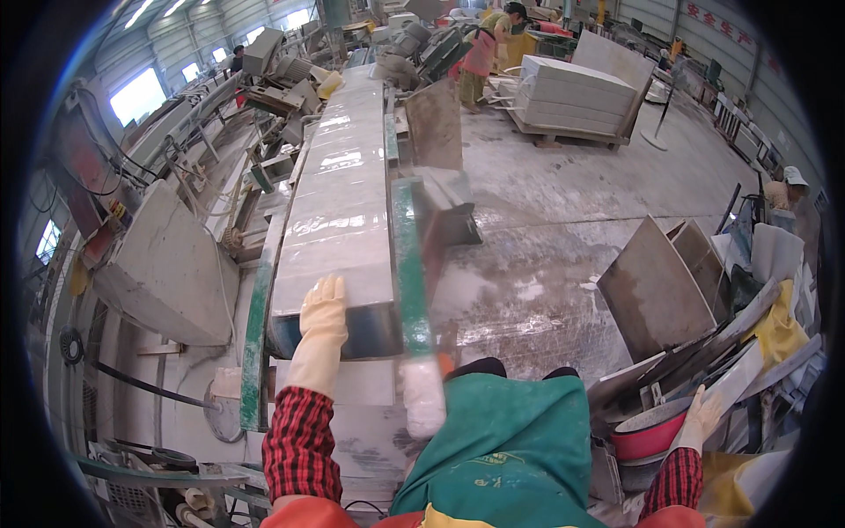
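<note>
My left hand (324, 310), in a cream rubber glove, lies with its fingers stretched flat over the near end of a wet, pale stone slab (339, 271). More pale slabs lie end to end beyond it along a conveyor, whose dark roller or belt end (370, 333) shows just beneath the hand. Low on the right, my right hand (698, 421), gloved alike, closes on the near end of a long white strip (741, 374), apparently stone. Its fingers are partly hidden. A red-rimmed round tub (650, 431) stands right beside that hand.
Green rails (410, 264) flank the conveyor; a white-wrapped rail end (424, 398) is close to my green apron. Brown boards (658, 286) lean at right. A large slab (172, 273) stands at left. Farther off are a pallet of pale slabs (576, 97), machinery and a person (488, 53).
</note>
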Motion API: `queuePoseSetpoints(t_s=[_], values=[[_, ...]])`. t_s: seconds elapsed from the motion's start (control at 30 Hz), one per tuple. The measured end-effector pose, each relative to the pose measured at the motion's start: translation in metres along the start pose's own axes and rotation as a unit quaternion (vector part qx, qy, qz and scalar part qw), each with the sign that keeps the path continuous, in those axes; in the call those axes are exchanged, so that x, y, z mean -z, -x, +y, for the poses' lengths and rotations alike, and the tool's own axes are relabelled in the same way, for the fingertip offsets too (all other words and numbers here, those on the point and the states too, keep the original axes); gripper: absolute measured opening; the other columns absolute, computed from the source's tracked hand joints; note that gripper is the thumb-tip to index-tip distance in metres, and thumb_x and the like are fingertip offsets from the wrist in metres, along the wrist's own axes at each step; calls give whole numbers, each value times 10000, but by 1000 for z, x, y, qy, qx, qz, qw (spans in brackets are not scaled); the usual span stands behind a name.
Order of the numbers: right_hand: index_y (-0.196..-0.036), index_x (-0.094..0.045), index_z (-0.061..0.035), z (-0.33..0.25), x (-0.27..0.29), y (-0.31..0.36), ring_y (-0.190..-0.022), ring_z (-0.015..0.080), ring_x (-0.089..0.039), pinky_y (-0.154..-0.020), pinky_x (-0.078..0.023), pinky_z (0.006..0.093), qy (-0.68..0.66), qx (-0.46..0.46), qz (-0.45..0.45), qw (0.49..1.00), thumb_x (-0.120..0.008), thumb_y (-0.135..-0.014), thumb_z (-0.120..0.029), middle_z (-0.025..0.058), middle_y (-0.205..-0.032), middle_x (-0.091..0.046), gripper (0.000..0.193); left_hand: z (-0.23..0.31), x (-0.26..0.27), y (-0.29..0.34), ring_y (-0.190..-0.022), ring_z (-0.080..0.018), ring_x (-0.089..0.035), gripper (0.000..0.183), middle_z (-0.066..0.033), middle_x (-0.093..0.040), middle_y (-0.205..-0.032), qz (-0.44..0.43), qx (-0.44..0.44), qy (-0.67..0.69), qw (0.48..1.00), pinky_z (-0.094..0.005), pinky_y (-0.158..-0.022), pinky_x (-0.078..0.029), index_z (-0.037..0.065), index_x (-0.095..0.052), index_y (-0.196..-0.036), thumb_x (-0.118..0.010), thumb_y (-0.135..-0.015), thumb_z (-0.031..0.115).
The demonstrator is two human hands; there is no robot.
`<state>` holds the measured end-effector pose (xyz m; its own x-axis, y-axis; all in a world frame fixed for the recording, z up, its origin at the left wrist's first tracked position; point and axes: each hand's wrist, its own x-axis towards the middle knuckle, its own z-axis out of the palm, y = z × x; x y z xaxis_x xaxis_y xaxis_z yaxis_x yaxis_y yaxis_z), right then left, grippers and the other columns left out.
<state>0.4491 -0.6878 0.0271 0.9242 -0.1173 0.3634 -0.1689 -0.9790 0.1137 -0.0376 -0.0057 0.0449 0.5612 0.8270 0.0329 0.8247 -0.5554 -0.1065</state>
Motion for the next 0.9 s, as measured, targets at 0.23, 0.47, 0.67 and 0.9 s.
queuePoseSetpoints(t_s=[0.23,0.47,0.67,0.9], values=[[-1343,-497,-3,-25,23,25,-1250,340,-473,-1060,-357,427,15,11,41,999,-446,-960,-503,183,-1361,-522,632,10,-6,-45,-1437,-269,-273,994,-106,-263,-1565,-105,60,0,993,-365,-1163,-272,115,-239,-1502,-793,-677,129],[-1380,-486,-69,-29,34,36,-1300,332,-430,-1092,-314,433,25,14,5,1000,-415,-963,-534,146,-1419,-481,629,14,1,-51,-1445,-259,-258,1033,-99,-238,-1577,-142,44,-17,989,-349,-1163,-272,112,-200,-1514,-807,-679,137],[-1350,-510,-31,-23,20,39,-1259,336,-471,-1064,-343,433,-2,35,66,997,-454,-954,-502,183,-1367,-522,618,18,19,-55,-1465,-243,-211,1058,-91,-168,-1601,-202,51,-20,978,-328,-1179,-242,116,-128,-1535,-785,-705,136],[-1361,-508,-60,-33,25,50,-1273,340,-460,-1077,-331,437,15,23,71,997,-446,-960,-498,161,-1384,-513,597,16,16,-58,-1470,-231,-197,1009,-75,-139,-1609,-211,54,-27,976,-325,-1184,-233,126,-115,-1539,-736,-744,117]])
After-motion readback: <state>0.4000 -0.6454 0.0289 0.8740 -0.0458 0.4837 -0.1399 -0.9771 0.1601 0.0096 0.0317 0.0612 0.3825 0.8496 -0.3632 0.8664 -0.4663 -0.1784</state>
